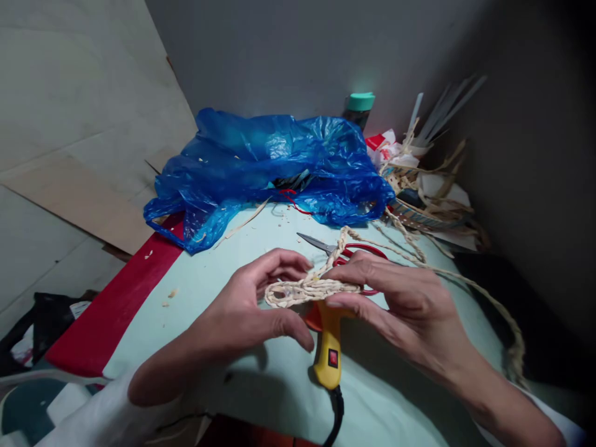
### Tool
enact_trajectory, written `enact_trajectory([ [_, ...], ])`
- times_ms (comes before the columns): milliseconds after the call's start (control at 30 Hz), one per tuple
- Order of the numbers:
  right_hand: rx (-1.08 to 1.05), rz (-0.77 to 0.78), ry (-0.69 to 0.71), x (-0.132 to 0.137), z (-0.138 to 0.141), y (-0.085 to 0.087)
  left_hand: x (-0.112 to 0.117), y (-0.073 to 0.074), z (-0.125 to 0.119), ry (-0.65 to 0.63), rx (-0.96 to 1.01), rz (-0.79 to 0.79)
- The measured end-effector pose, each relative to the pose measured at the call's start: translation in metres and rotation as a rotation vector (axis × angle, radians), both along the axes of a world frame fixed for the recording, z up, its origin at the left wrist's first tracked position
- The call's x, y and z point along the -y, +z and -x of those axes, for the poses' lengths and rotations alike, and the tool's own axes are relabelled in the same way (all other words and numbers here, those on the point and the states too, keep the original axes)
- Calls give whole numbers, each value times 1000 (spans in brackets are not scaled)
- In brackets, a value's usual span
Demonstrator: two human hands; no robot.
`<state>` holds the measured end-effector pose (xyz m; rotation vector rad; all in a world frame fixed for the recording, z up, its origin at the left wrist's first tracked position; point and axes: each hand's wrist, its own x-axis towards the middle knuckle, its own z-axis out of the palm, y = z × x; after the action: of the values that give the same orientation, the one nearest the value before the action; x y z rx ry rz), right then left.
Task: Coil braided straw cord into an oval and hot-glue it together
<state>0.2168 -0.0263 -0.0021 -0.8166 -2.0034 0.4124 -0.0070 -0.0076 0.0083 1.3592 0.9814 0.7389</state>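
A flat, oblong coil of braided straw cord (291, 292) is held above the table, pinched between the thumb and fingers of my right hand (410, 304). At the coil's left end, my left hand (251, 304) has its fingers curved behind and its thumb apart, with a gap in front of the coil. From the coil a straw braid (344, 239) rises and trails off to the right. Beneath the coil lies a yellow glue gun (329, 354) with a red switch, its front part hidden. Red-handled scissors (321, 242) rest behind, partly covered by my right hand.
A crumpled blue plastic bag (261, 155) spreads across the table's back. A basket (428, 214) of straw scraps and a bundle of glue sticks (442, 115) stand at the back right. A green-lidded jar (361, 108) is behind the bag. The gun's black cord (336, 416) runs off the front.
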Motion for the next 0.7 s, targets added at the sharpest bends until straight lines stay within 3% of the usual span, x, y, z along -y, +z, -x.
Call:
enact_trajectory([
  [100,50,-42,-36,0,0,-4,3,-4,-1,105,-197,-524],
  [167,81,-63,-48,1,0,-6,4,-10,-2,88,-259,-869],
  [233,106,-82,-63,3,1,-8,4,-15,-3,66,-283,-1079],
  [367,106,-86,-61,6,3,-8,5,-23,-4,47,-336,-1182],
  [533,105,-3,-30,7,5,-9,5,-24,-2,-41,-392,-1189],
  [700,199,75,-10,6,-2,0,1,-20,-2,-13,-400,-1170],
])
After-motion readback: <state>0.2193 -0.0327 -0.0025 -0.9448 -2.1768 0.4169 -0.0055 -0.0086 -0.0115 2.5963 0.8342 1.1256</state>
